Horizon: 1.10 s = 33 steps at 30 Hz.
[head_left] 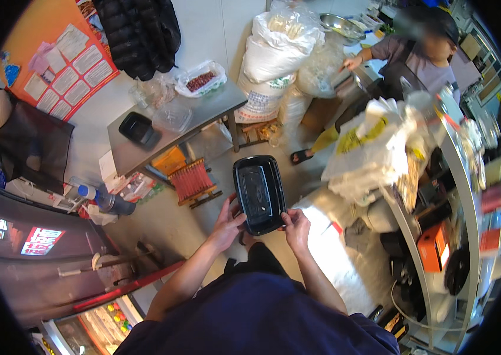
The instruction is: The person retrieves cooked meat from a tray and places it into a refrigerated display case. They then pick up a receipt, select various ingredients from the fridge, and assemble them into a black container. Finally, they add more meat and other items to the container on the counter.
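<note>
Out in front of my body I hold a black rectangular plastic food container [257,189], its open side facing up. A tiny pale speck shows on its bottom. My left hand [225,223] grips the near left corner, thumb on the rim. At the near right corner, my right hand [296,228] pinches the rim between thumb and fingers. On the metal table [203,118] beyond, to the left, sits another black container [138,128]. Next to it are clear plastic containers [173,117] and a white tray of dark red pieces [202,80].
Large white sacks [262,77] stand against the far wall. A red folding stool [189,180] is beside the table. To the right, shelving [407,236] holds stacked plastic bags [366,142] and boxes. A co-worker [422,65] stands at the far right. A blue-capped water jug [105,199] is at left.
</note>
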Motion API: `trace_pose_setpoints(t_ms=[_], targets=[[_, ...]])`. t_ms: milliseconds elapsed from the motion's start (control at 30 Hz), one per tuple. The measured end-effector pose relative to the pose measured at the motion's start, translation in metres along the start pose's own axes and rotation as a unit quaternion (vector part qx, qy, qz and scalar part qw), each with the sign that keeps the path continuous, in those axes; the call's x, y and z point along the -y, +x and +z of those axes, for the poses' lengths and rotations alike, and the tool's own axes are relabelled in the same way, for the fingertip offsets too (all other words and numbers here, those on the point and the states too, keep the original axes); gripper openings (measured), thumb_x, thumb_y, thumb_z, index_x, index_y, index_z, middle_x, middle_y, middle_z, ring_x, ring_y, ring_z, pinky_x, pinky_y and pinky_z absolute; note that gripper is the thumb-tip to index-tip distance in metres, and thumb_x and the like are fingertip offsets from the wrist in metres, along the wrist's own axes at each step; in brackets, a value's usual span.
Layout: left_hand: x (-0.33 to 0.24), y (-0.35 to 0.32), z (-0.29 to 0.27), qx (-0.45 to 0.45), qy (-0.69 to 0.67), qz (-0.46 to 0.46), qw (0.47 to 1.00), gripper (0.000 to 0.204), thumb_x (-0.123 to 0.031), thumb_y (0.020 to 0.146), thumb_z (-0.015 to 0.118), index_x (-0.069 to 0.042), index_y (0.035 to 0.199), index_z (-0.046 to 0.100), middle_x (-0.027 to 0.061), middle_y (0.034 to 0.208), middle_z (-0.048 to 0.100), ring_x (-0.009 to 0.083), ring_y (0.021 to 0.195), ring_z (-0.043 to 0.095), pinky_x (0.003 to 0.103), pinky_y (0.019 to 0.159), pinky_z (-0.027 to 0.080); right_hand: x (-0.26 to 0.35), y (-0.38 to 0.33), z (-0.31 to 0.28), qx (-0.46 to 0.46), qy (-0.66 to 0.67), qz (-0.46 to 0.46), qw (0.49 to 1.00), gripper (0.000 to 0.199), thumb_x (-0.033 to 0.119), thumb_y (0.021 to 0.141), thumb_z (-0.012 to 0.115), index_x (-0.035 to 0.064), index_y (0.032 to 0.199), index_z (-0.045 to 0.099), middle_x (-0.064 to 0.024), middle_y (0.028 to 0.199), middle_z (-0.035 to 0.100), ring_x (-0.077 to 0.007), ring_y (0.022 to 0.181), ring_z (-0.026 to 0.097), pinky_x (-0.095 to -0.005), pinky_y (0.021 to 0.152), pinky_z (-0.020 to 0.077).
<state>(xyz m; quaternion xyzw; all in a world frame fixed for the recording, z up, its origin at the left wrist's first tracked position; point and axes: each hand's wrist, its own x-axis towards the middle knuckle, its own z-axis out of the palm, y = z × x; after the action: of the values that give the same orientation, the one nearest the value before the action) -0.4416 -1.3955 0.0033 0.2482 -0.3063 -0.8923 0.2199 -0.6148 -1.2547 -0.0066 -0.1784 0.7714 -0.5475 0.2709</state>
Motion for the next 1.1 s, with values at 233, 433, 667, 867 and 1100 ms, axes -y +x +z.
trace_pose_setpoints(t_ms=[233, 433, 667, 867, 1100], targets=[[-0.075, 0.082, -0.077, -0.024, -0.02, 0.011, 0.999, 0.07, -0.003, 0.094, 0.051, -0.025, 0.152, 0.019, 0.0081, 0.142, 0.043, 0.0268, 0.124, 0.05, 0.048, 0.097, 0.046, 0.023, 0.123, 0.095, 0.087, -0.046, -0.05, 0.994, 0.016, 0.007, 0.089, 0.067, -0.0018, 0.095, 0.056, -0.0108, 0.072, 0.065, -0.0152, 0.06, 0.064, -0.0303, 0.053, 0.0554], [-0.162, 0.105, -0.087, -0.001, -0.067, 0.002, 0.998, 0.054, -0.025, 0.097, 0.052, -0.022, 0.148, 0.034, 0.0044, 0.147, 0.043, 0.0278, 0.133, 0.042, 0.05, 0.108, 0.035, 0.074, 0.165, 0.157, 0.144, 0.025, -0.086, 0.986, 0.017, 0.01, 0.088, 0.067, -0.0005, 0.092, 0.054, -0.0153, 0.067, 0.063, -0.025, 0.058, 0.064, -0.037, 0.054, 0.0495], [-0.215, 0.124, -0.138, -0.006, -0.002, 0.013, 1.0, 0.067, -0.041, 0.093, 0.059, -0.009, 0.146, 0.035, 0.007, 0.146, 0.044, 0.0263, 0.135, 0.041, 0.048, 0.112, 0.03, 0.139, 0.182, 0.197, 0.17, 0.04, -0.1, 0.98, 0.016, 0.009, 0.087, 0.066, -0.0003, 0.091, 0.053, -0.0199, 0.069, 0.063, -0.036, 0.066, 0.066, -0.0402, 0.058, 0.0494], [-0.27, 0.16, -0.146, 0.066, -0.009, -0.03, 0.997, 0.064, -0.039, 0.098, 0.05, -0.007, 0.149, 0.03, 0.0097, 0.15, 0.038, 0.0288, 0.137, 0.037, 0.047, 0.116, 0.023, 0.152, 0.181, 0.245, 0.092, 0.011, -0.15, 0.984, 0.018, 0.011, 0.087, 0.066, -0.0011, 0.092, 0.054, -0.0181, 0.071, 0.063, -0.0336, 0.067, 0.066, -0.0392, 0.061, 0.0504], [-0.338, 0.185, -0.264, 0.091, 0.036, -0.043, 0.994, 0.057, -0.01, 0.089, 0.056, -0.013, 0.143, 0.04, 0.0082, 0.137, 0.051, 0.0245, 0.126, 0.049, 0.043, 0.105, 0.041, 0.17, 0.143, 0.326, 0.012, -0.053, -0.081, 0.995, 0.023, 0.017, 0.084, 0.07, -0.001, 0.09, 0.057, -0.0141, 0.068, 0.062, -0.0237, 0.06, 0.061, -0.0365, 0.058, 0.0472]])
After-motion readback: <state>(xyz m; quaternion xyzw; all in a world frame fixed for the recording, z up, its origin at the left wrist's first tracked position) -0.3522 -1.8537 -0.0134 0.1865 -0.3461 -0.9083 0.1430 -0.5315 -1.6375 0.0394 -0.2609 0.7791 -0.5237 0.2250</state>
